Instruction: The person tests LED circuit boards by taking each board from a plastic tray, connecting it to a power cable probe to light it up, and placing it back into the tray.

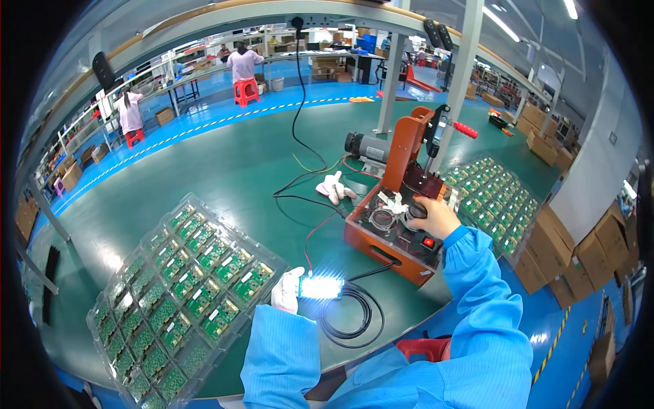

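Lit panel (pixel 321 288): glaring white, outline partly lost in the glare, held just above or on the counter's near side, between the left tray and the orange machine.
Left hand (pixel 286 291): white-gloved, clamped on the left end of the lit panel.
Thin red wire (pixel 308 240): leading up from beside the lit panel toward the machine.
Black cable coil (pixel 351 319): lying just right of and below the panel.
Orange machine (pixel 381 255): box-shaped, with an upright bracket and a red-handled lever (pixel 465 129).
Right hand (pixel 436 218): bare, fingers bent over the machine's top, below a dark block; cannot tell whether closed on anything.
Red switch (pixel 428 242): on the machine's top, near the right wrist.
Grey motor (pixel 373 146): behind the machine.
White glove (pixel 334 187): crumpled on the green counter (pixel 231 170), left of the motor.
Left tray (pixel 278 264): clear, filled with rows of green circuit boards (pixel 218 317).
Right-hand boards (pixel 501 204): similar rows, beyond the machine.
Cardboard boxes (pixel 545 238): stacked at right, past the counter's edge.
Background: co-worker (pixel 243 66) on a red stool (pixel 246 93).
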The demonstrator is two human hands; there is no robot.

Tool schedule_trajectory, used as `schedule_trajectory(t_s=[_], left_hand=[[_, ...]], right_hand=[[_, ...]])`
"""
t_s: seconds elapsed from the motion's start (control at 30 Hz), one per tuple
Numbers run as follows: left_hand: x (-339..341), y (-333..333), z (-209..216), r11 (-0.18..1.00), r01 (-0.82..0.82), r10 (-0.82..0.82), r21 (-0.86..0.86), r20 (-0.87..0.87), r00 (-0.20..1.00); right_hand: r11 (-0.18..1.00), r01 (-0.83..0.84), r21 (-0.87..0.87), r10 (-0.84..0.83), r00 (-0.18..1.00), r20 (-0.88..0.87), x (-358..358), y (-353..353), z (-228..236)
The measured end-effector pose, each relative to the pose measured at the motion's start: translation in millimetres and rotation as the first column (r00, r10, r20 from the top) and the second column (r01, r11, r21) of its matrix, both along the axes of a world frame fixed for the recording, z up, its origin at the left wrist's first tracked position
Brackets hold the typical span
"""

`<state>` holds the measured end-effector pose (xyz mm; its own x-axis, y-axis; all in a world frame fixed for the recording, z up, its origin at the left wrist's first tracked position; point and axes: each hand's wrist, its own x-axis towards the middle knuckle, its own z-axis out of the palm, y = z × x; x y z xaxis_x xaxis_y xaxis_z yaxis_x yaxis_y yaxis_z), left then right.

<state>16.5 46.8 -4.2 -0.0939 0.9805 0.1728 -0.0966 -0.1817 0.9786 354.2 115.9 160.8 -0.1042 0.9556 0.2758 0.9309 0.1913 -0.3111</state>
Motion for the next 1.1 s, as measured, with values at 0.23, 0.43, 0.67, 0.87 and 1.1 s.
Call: schedule_trajectory(t_s=[0.23, 0.43, 0.67, 0.87, 1.1], left_hand=[[1, 0, -1, 0.997, -0.05, 0.054, 0.054, -0.078, 0.995], [2, 4, -11, 0.998, -0.049, 0.05, 0.037, -0.012, 0.999], [0, 0, -6, 0.999, -0.023, 0.026, 0.049, -0.051, 0.998], [3, 2, -11, 0.999, -0.027, 0.027, -0.017, -0.007, 1.0], [-2, -2, -4, 0.999, -0.048, 0.048, -0.014, 0.028, 0.998]], right_hand=[[0.997, -0.035, 0.071, 0.022, 0.985, 0.172, -5, 1, -7], [0.999, 0.03, 0.016, -0.033, 0.976, 0.215, -12, 3, -8], [0.997, 0.056, -0.062, -0.052, 0.997, 0.058, -2, 3, -8], [0.998, 0.029, 0.049, -0.029, 0.999, -0.014, -15, 24, 18], [0.996, -0.027, 0.083, 0.019, 0.995, 0.093, -30, 62, -16]])
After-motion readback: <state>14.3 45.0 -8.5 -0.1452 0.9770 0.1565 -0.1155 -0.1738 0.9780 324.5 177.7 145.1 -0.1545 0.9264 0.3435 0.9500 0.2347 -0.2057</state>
